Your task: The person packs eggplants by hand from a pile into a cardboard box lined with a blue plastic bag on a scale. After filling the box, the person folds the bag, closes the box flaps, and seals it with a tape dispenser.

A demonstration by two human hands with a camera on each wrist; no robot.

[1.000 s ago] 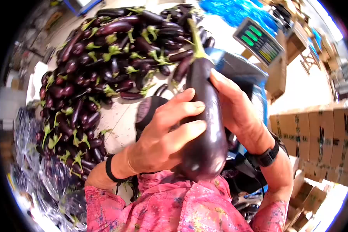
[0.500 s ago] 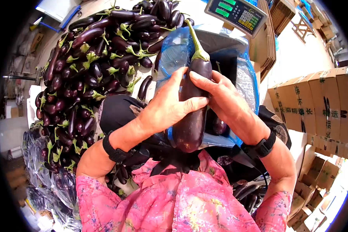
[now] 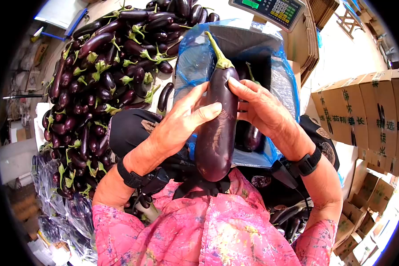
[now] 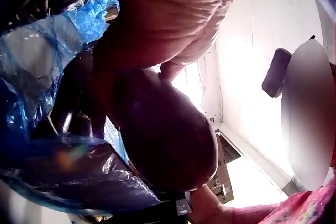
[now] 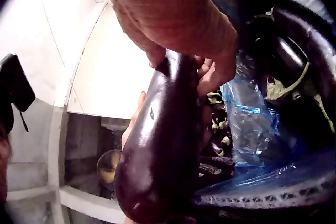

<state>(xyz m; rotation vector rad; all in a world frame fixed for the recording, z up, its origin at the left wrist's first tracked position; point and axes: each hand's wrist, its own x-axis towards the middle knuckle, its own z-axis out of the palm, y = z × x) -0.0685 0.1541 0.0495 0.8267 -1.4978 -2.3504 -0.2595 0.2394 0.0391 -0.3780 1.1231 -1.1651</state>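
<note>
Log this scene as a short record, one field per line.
Held item: large eggplant, green stem pointing away from the person
Left hand: grips its side, thumb on top
Right hand: grips near the stem end, thumb on top
Surface: pale streaky patch; scuff or glare unclear
Box: blue plastic lining, eggplants inside
Left side: eggplant pile
Beyond box: digital scale
Right side: printed cartons

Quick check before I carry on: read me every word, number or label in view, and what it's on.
"精选": green print on the cardboard boxes at the right.
"茄": same boxes; their other characters are too small or distorted.
Scale: display digits and key labels too small to read.
Small label on black wrist gear: too blurred.
</note>
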